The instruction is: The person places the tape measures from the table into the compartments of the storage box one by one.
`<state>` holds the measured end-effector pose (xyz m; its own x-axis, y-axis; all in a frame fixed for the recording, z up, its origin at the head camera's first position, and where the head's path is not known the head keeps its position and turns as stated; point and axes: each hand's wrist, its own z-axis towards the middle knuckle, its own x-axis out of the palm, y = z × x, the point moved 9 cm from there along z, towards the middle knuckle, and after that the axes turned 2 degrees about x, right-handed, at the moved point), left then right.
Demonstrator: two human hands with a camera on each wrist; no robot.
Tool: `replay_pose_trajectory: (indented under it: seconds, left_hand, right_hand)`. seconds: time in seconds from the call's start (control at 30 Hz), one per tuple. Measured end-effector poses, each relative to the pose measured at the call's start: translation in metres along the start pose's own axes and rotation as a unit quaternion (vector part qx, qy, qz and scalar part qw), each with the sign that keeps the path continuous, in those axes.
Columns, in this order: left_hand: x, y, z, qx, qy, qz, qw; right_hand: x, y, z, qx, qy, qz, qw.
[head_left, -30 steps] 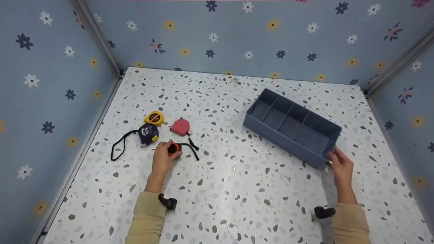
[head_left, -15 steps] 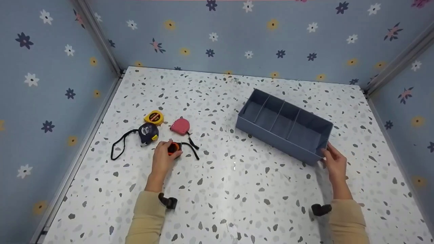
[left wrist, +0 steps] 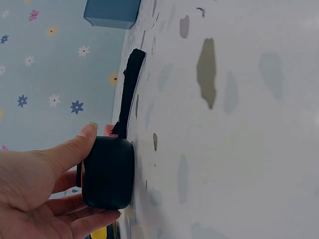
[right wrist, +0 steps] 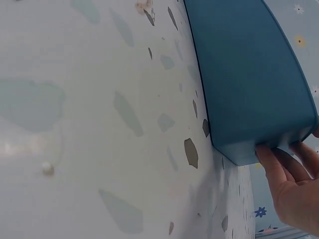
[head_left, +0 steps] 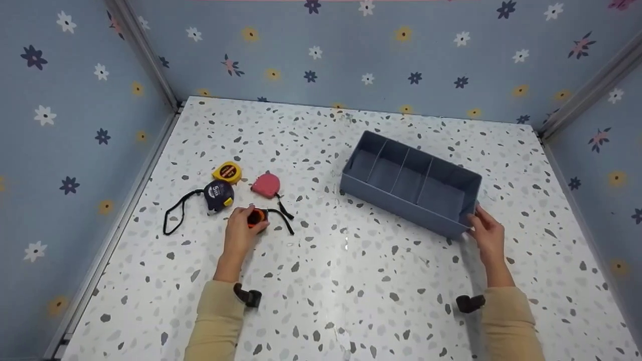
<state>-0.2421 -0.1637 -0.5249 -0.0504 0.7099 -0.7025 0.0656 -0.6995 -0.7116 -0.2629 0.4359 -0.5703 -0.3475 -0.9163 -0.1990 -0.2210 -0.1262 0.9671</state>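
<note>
Right hand (head_left: 487, 235): I see it gripping the near right corner of the box. Left hand (head_left: 239, 234): thumb and fingers wrapped round a tape measure.

Item, storage box (head_left: 398, 206): blue-grey, rectangular, open-topped; three thin dividers, four compartments. I log it right of centre over the speckled tabletop (head_left: 321, 281).

Item, black-and-orange tape measure (head_left: 257, 218): black casing, orange ring on its face; left of centre, partly hidden by the holding hand.

Change: against one second ago, the box sits farther left, right hand along with it; the held tape measure stays in place.

Bearing: box's long axis slants from far left to near right. From the tape measure, a black strap (left wrist: 130, 89) runs rightward, its end curving toward my near side.
</note>
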Motion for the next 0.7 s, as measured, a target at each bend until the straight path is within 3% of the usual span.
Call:
replay_pose_trajectory:
  seconds: [0.3,0.7]
  left_hand:
    - [0.000,0.001,0.002,-0.004,0.004,-0.002,1.0000]
    - [0.000,0.000,0.000,0.002,-0.005,-0.007,1.0000]
  right_hand:
    - [0.007,-0.012,0.018,-0.010,0.005,0.049,0.999]
    - [0.021,-0.004,0.017,-0.036,0.009,0.011,0.999]
